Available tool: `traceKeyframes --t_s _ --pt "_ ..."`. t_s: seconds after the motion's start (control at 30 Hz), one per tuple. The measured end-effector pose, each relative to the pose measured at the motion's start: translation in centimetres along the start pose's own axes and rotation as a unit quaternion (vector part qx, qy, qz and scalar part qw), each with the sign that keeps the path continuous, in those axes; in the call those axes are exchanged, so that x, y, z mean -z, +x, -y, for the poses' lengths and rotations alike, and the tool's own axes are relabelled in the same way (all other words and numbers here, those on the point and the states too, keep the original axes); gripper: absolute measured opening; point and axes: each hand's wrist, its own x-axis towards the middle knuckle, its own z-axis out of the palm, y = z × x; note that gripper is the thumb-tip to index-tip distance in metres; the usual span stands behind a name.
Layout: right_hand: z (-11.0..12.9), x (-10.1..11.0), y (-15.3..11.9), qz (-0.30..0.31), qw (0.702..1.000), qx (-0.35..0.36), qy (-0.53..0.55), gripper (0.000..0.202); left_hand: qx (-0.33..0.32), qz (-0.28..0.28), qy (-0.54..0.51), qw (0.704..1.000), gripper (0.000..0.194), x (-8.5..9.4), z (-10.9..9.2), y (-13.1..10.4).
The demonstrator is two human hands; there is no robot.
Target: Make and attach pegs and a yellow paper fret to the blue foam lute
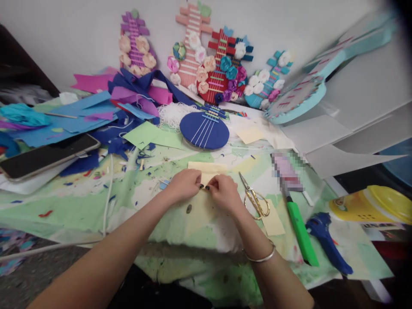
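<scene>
A strip of pale yellow paper lies near the middle of the table. At its near edge my left hand is closed, fingertips pinched on the paper. My right hand pinches the same edge just beside it, and the two hands almost touch. Gold-handled scissors lie to the right of my right hand, over another yellow paper piece. Beyond the hands sits a dark blue oval lute shape with white strings. Most of the paper between the hands is hidden by the fingers.
At the right lie a green cutter, a blue glue gun and a yellow cup. On the left are a phone, a white cable and coloured sheets. Flower-decorated lutes lean against the wall.
</scene>
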Motion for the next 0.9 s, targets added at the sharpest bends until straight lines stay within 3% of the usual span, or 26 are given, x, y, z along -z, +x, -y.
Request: traceKeyframes --t_s 0.13,0.27,0.4,0.5,0.67,0.9 --pt "0.2 -1.2 -0.4 -0.059 0.996 0.059 -0.025 0.011 -0.018 -0.008 -0.073 0.997 0.007 0.4 0.6 -0.3" --pt "0.0 -1.7 -0.2 -0.06 0.992 0.101 -0.047 0.013 -0.049 -0.023 -0.188 0.981 0.014 0.7 1.6 -0.9" --pt "-0.2 -2.0 0.2 -0.072 0.985 0.141 -0.069 0.016 -0.064 -0.058 -0.238 0.967 0.015 0.8 2.4 -1.6" --pt "-0.3 -2.4 0.2 -0.089 0.979 0.17 -0.069 0.018 -0.049 -0.072 -0.237 0.968 0.015 0.8 2.5 -1.9" --pt "-0.5 -2.4 0.4 -0.089 0.973 0.194 -0.087 0.02 -0.086 -0.081 -0.193 0.974 0.018 1.1 2.6 -1.8" --pt "0.8 -1.7 1.1 -0.055 0.984 0.137 -0.096 0.019 -0.047 -0.068 -0.095 0.992 0.013 1.3 2.7 -1.9"
